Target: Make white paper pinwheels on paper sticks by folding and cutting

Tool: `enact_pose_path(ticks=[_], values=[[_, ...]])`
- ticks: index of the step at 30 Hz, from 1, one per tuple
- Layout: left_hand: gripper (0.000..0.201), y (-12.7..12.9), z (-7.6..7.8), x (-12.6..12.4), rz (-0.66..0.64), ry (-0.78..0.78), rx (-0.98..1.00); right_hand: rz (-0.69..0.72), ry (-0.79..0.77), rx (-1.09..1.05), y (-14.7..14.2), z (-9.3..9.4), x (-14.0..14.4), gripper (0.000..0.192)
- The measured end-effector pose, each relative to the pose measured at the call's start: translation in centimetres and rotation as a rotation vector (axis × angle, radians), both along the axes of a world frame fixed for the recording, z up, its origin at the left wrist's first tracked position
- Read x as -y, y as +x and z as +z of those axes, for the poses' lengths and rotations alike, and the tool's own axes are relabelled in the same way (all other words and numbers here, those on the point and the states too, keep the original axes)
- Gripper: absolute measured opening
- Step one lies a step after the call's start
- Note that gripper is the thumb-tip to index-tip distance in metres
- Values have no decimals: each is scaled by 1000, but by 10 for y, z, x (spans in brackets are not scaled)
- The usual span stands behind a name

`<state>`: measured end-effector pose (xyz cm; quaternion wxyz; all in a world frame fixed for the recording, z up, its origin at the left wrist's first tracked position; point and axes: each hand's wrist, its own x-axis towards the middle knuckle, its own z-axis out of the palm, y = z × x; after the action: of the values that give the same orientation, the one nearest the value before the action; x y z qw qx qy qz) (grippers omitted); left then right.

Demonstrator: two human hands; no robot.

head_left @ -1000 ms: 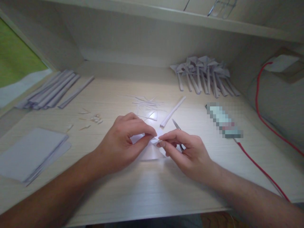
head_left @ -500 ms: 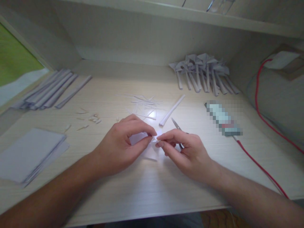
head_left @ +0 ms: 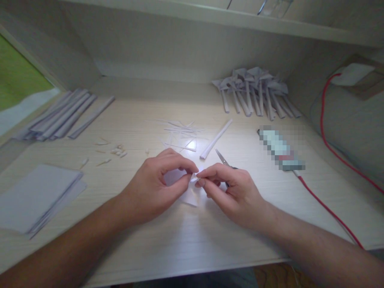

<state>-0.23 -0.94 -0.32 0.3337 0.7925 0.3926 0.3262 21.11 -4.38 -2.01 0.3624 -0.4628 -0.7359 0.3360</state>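
Note:
My left hand pinches a white piece of paper between thumb and fingertips; part of the sheet is hidden behind that hand. Close beside it, my right hand has thumb and forefinger pressed together at the paper's small folded point. Whether the right fingertips also hold something tiny, I cannot make out. Scissors lie just beyond my right hand, their handles mostly covered by it. A single rolled paper stick rests behind both hands, next to several thin paper strips.
Rolled paper sticks lie at the left, above a stack of paper sheets. Cut cotton swab pieces are scattered nearby. Paper pinwheels are piled at the back right. A phone with a red cable lies right.
Both hands stay close together over the paper. The small folded point between the fingertips shows slightly more now, and the view has shifted a little.

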Motion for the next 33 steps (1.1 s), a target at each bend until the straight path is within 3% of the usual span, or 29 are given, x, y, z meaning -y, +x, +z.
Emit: enact_pose_path(ticks=[15, 24, 33], values=[[16, 5, -9, 3, -87, 270, -35, -7, -55, -26, -1, -3, -1, 10], [17, 3, -7, 4, -69, 264, -13, 8, -382, -275, -4, 0, -5, 9], [15, 2, -3, 4, -69, 209, 40, 5, -462, -346, -5, 4, -6, 8]])
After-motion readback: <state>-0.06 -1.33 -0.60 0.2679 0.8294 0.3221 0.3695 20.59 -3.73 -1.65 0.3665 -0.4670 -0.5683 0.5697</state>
